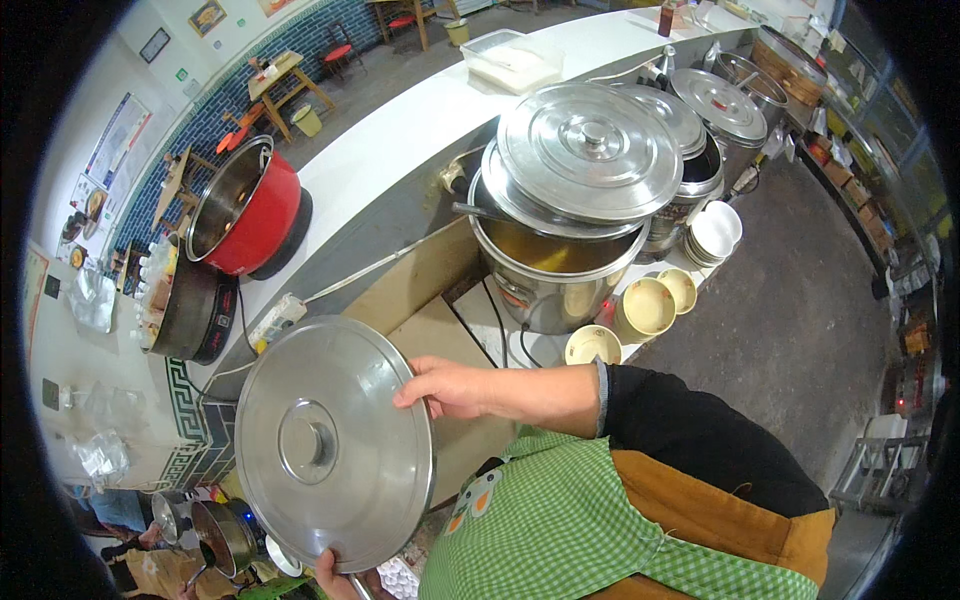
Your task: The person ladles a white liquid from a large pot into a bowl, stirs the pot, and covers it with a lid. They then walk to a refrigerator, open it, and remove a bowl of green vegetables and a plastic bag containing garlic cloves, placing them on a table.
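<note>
The metal lid (337, 445) is held beside the green checked apron (560, 520). Right hand (452, 388): fingers closed on its rim, thumb uppermost. Left hand (333, 578): at the lower rim (partly cropped; closure cannot be told).

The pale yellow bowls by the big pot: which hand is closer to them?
The right hand. It grips the steel lid to the left of the pale yellow bowls. The left hand is farther off, at the lid's lower edge.

Held lid (350, 475): smooth metal w/ sheen (apron (560, 530): matt cloth, obv.).
</note>
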A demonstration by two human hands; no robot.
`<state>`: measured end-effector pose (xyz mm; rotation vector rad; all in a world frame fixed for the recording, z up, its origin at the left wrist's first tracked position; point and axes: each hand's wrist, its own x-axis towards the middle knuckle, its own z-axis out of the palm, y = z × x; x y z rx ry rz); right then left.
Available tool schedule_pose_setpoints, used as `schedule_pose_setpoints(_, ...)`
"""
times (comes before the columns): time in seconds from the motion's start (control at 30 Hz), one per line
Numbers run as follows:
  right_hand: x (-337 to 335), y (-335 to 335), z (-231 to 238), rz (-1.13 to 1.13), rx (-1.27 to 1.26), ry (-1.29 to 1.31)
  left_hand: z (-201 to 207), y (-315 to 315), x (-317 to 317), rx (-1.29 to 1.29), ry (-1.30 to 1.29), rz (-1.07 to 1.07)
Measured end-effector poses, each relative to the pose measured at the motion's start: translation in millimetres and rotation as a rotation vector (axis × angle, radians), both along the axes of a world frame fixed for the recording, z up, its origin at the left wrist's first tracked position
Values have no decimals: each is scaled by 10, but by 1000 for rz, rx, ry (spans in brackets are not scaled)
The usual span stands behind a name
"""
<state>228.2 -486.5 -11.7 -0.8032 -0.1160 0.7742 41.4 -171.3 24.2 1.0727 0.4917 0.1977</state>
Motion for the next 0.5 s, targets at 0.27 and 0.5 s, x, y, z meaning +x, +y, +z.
schedule_pose_setpoints(0.27,129,-1122,-171,-502,-84,8,285,-202,211,-139,24,121)
schedule_pose_setpoints(0.5,-51,-3135,-855,-1305,-85,174,407,-261,238,-191,-9,305)
